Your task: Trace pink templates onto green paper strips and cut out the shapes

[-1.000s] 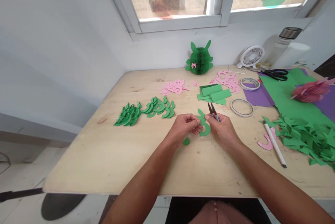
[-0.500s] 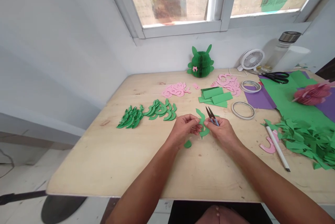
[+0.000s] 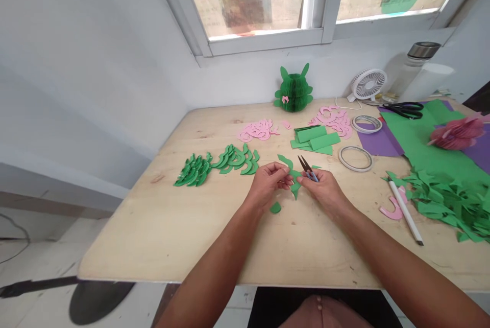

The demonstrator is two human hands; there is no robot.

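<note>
Between my two hands is a cut piece of green paper (image 3: 286,161), curved at the top and pointed at the bottom. My left hand (image 3: 271,181) pinches it from the left side. With thumb and fingertips my right hand (image 3: 322,186) touches the paper's right side, while small snips (image 3: 307,164) with dark blades and blue handles rest in the same hand, blades pointing up and away. A small rounded green paper piece (image 3: 275,208) lies on the table below my left hand.
Piles of green curved cutouts (image 3: 235,158) and pink cutouts (image 3: 257,130) lie left of my hands. Folded green paper (image 3: 316,139), tape rolls (image 3: 356,159), a white pen (image 3: 406,212) and green scraps (image 3: 447,200) are ahead and right. A green paper figure (image 3: 294,93) stands by the wall.
The green paper has turned between my fingers, its upper end swinging left and a pointed end now showing below. The snips stay in my right hand.
</note>
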